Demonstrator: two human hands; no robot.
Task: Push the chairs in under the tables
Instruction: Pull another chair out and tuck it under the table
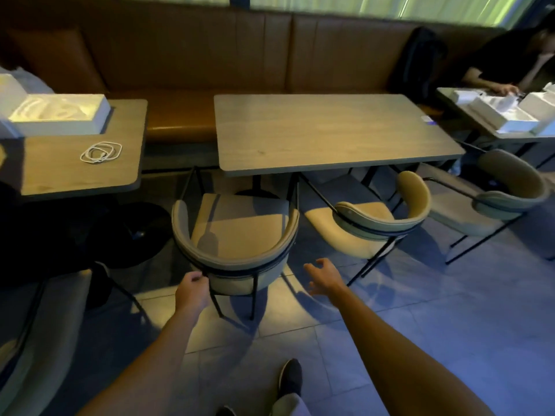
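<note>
left hand (192,285): curled round the back rim of the near chair (237,235)
right hand (322,276): loose, fingers spread, grabbing nothing, just right of that chair's back
near chair: front at the worktop (330,133) edge, seat mostly sticking out
second chair (378,217): off to the right, sitting at an angle

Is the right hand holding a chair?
No. The right hand is open in the air beside the near chair, touching nothing; only the left hand grips that chair's back.

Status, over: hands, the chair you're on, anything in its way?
Left hand grips backrest of near chair; right hand open, touching nothing. Seat mostly out from middle table. Table pedestal ahead; second chair angled close on right.
</note>
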